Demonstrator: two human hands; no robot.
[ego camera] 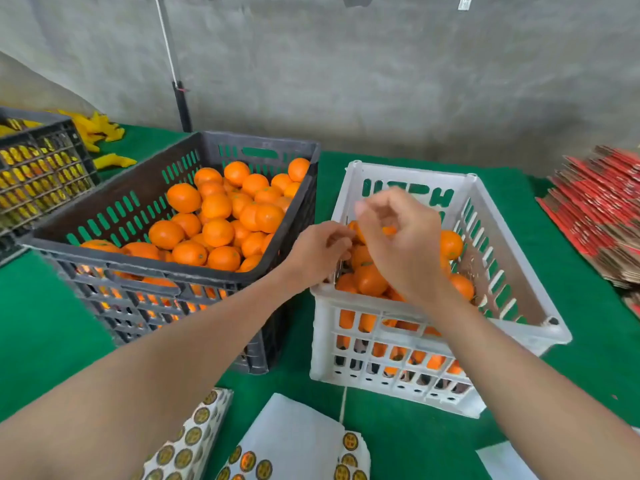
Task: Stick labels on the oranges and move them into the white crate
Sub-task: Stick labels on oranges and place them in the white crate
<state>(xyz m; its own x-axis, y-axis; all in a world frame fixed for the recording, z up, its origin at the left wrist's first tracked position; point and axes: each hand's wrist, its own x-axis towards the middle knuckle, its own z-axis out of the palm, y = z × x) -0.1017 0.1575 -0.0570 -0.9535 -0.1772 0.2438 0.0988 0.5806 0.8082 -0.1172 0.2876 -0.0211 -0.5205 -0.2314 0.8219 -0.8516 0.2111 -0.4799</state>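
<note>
A black crate (166, 271) on the left holds several unlabelled-looking oranges (218, 233). To its right stands the white crate (408, 174), with several oranges (370, 280) inside. My left hand (320, 249) is over the white crate's left rim, fingers curled round an orange (356, 232) that is mostly hidden between my hands. My right hand (401, 237) hovers just right of that orange, blurred, with fingers bent. I cannot see whether it pinches a label. Sheets of round gold-and-black labels (187, 452) lie at the near edge, beside another sheet (294, 441).
Green cloth (52, 341) covers the table. A second black crate (41, 168) with yellow contents sits at far left, with yellow pieces (100, 129) behind it. Flattened red cardboard boxes (595, 216) are stacked at right. A black pole (181, 105) stands against the grey wall.
</note>
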